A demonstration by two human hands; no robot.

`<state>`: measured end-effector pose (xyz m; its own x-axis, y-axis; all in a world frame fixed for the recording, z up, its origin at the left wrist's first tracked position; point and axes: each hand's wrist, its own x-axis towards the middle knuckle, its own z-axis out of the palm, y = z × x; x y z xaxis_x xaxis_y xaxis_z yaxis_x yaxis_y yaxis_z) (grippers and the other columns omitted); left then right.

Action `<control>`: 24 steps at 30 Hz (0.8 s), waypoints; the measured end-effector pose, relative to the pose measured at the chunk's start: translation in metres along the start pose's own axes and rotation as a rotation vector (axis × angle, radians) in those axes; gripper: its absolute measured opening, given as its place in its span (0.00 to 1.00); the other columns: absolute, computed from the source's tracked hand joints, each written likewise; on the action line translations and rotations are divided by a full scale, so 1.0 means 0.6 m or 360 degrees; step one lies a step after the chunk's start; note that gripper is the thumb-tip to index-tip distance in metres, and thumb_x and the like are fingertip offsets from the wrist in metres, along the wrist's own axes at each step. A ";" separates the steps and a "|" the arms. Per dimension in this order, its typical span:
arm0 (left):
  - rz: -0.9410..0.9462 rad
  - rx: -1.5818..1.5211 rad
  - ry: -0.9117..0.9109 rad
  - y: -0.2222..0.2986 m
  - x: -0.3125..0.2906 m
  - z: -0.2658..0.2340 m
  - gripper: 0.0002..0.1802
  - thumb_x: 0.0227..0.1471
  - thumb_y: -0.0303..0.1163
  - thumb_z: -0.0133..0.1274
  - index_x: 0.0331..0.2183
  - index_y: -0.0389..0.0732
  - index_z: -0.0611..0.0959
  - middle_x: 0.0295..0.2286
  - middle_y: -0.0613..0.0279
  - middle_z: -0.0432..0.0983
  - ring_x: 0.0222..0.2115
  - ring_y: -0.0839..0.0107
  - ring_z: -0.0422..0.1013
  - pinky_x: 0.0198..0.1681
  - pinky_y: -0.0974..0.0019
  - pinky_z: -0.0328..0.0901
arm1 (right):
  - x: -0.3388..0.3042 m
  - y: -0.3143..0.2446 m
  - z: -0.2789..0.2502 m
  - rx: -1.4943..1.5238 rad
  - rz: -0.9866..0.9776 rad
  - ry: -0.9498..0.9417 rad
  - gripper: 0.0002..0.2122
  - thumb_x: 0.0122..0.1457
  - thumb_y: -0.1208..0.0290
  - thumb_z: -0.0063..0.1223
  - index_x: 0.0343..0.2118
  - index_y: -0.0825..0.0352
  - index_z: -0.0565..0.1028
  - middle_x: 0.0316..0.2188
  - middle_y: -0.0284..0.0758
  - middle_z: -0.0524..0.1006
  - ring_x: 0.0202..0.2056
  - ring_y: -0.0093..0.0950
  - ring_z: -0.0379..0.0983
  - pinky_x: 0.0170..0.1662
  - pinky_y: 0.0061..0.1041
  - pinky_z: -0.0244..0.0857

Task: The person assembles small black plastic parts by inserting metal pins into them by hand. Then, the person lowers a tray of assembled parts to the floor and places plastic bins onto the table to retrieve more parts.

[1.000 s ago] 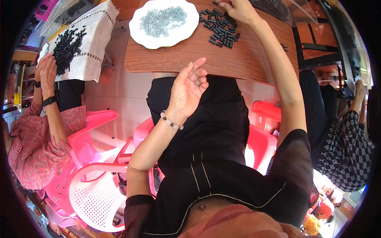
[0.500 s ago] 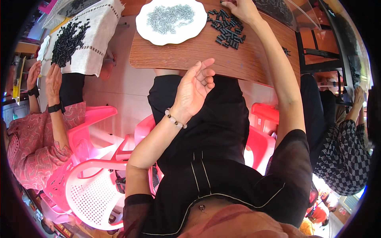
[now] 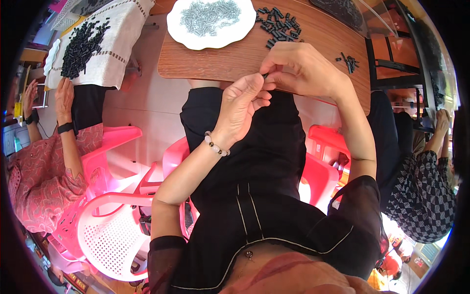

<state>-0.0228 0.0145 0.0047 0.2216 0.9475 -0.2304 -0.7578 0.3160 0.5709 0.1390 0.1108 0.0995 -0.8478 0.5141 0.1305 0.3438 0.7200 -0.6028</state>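
Observation:
My left hand (image 3: 242, 105), with a beaded bracelet at the wrist, is raised at the table's near edge, its thumb and forefinger pinched. What they hold is too small to make out. My right hand (image 3: 308, 68) meets it fingertip to fingertip, pinching a small black cylindrical piece (image 3: 265, 76). Beyond the right hand lies a pile of small black cylindrical pieces (image 3: 279, 24) on the brown wooden table (image 3: 205, 66). A white scalloped plate (image 3: 177, 36) left of the pile bears many tiny, clear or silvery pieces (image 3: 210, 17).
A smaller group of black pieces (image 3: 348, 62) lies at the table's right. Further left, a person's hands (image 3: 63, 98) are by a cloth-covered table (image 3: 120, 44) with a black heap (image 3: 85, 46). Pink chairs (image 3: 115, 235) stand at left; another person (image 3: 423, 191) sits at right.
My right hand has come back from the far side of the black pile to my left fingertips, bringing a small black piece. My left hand has stayed nearly in place.

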 end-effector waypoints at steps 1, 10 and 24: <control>0.0000 -0.0001 -0.0004 -0.002 -0.003 0.004 0.16 0.56 0.38 0.55 0.41 0.37 0.80 0.34 0.60 0.79 0.28 0.79 0.73 0.32 0.75 0.69 | -0.003 -0.002 0.001 -0.0117 0.0013 0.0041 0.07 0.47 0.75 0.58 0.30 0.68 0.75 0.26 0.39 0.75 0.31 0.38 0.73 0.33 0.34 0.66; 0.0081 0.0017 0.0116 -0.007 -0.011 -0.003 0.16 0.56 0.36 0.54 0.43 0.36 0.80 0.35 0.58 0.79 0.28 0.79 0.73 0.32 0.76 0.69 | 0.003 -0.018 0.014 -0.0375 -0.0123 0.0130 0.05 0.48 0.74 0.56 0.29 0.66 0.75 0.25 0.38 0.74 0.30 0.39 0.73 0.32 0.35 0.66; 0.0025 -0.0188 0.0123 0.012 -0.023 -0.012 0.15 0.56 0.32 0.52 0.43 0.35 0.77 0.34 0.61 0.76 0.27 0.80 0.69 0.33 0.75 0.67 | 0.169 0.051 0.016 -0.0615 -0.0238 0.0557 0.08 0.53 0.72 0.53 0.32 0.70 0.77 0.28 0.46 0.78 0.33 0.44 0.74 0.36 0.38 0.68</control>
<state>-0.0357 0.0035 0.0059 0.1646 0.9444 -0.2848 -0.8287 0.2890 0.4794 0.0596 0.1805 0.0871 -0.7362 0.4698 0.4872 0.4089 0.8824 -0.2328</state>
